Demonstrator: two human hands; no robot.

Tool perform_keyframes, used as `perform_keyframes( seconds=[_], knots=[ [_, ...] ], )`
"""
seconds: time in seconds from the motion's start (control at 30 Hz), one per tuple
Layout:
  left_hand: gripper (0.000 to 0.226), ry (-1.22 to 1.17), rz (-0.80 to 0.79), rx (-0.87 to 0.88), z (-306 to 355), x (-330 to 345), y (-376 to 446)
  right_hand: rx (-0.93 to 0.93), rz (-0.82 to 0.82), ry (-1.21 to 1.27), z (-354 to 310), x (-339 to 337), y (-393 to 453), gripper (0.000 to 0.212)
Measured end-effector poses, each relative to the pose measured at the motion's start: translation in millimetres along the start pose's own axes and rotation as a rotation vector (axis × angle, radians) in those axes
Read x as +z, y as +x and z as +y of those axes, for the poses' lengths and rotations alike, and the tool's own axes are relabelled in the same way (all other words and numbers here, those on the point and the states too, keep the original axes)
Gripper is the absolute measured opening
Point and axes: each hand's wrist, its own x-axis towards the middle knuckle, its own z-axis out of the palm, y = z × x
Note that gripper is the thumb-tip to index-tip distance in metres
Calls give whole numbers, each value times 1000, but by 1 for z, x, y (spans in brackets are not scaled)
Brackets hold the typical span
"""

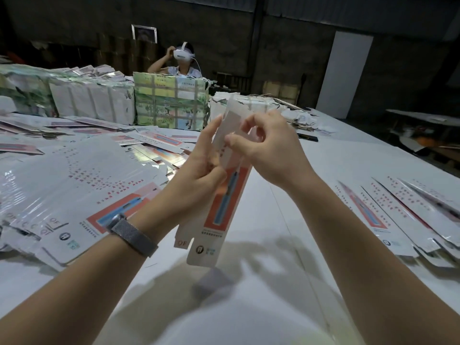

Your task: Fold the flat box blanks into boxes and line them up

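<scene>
Stack (74,175): wrapped flat blanks, left of the left hand.
Left hand (199,168): fingers curled round the blank's left edge.
Blank (221,202): upright, held between both hands above the table (286,220).
Right hand (268,148): thumb and fingers pinch the blank's top.
Boxes (398,215): row right of the right hand.

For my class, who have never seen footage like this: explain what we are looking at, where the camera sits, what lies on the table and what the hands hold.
There is one picture, taken by a camera worn on a person's head, looking down at their own bare hands. The left hand and right hand together hold one long narrow box blank, lifted above the white table. A stack of flat blanks lies to the left; more printed box pieces lie in a row to the right. Another person wearing a headset sits beyond wrapped bundles.
</scene>
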Motion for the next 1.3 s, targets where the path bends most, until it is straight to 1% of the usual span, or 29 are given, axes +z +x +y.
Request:
perform_keyframes(
  seconds=[0.1,0.17,0.27,0.33,0.4,0.5,0.57,0.7,0.8,0.97,1.1,1.17,1.23,1.3],
  knots=[
    [84,144,-12,52,6,5,-1,-16,-12,0,-7,-9,1,34],
    [89,285,43,102,10,12,0,-17,-12,34,-12,-11,1,35],
    [103,473,127,180,15,16,3,11,-8,85,-19,-10,-2,35],
    [109,500,126,196,21,15,3,22,9,92,-22,-8,-5,36],
    [115,486,125,200,25,16,2,14,73,73,-24,-3,-6,36],
    [125,428,139,212,27,27,0,-54,219,-21,-26,4,-11,33],
    [125,372,144,194,24,32,-3,-100,299,-60,-27,7,-15,31],
    [113,254,219,190,12,32,-5,-107,332,23,-31,18,-24,31],
    [107,277,274,243,4,31,-6,-139,377,88,-34,25,-28,31],
    [115,33,203,248,-4,25,-7,-111,327,192,-30,25,-25,24],
    [116,-70,216,226,1,25,-6,-123,269,320,-26,24,-23,15],
    [116,-160,194,189,3,21,-9,-124,192,348,-24,22,-21,13],
    [114,-278,148,130,5,17,-14,-116,123,331,-21,19,-17,16],
    [108,-406,77,36,5,14,-19,-122,189,299,-19,18,-14,24]
  ],
)
